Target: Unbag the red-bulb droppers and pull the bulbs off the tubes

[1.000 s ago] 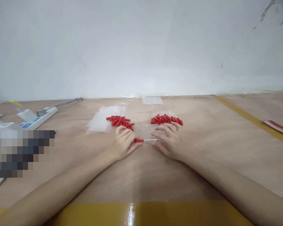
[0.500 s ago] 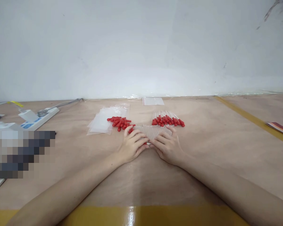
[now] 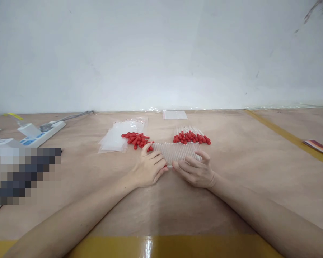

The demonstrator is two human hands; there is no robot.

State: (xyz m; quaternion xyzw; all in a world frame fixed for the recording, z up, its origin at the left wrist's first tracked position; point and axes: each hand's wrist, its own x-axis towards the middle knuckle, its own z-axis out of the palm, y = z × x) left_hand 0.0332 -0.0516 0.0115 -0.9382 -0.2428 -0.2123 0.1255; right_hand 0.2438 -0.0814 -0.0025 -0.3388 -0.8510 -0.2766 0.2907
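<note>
My left hand is closed on a red rubber dropper bulb, most of which the fingers hide. A short stretch of clear glass dropper tube spans from that bulb to my right hand, whose thumb and fingertips pinch it. Just beyond both hands lies a row of clear glass tubes, side by side. Loose red rubber bulbs form a pile behind my left hand. Behind the row, assembled droppers lie with their red bulbs toward me and their glass tips toward the wall.
Clear plastic bags lie fanned out at the back left. A small flat bag is near the wall. A power strip with plugs and cables stands far left, and a striped item far right.
My right hand has shifted right and turned, its fingers lifting off and uncovering more of the tube row. The left hand stays almost in place with the bulb.
</note>
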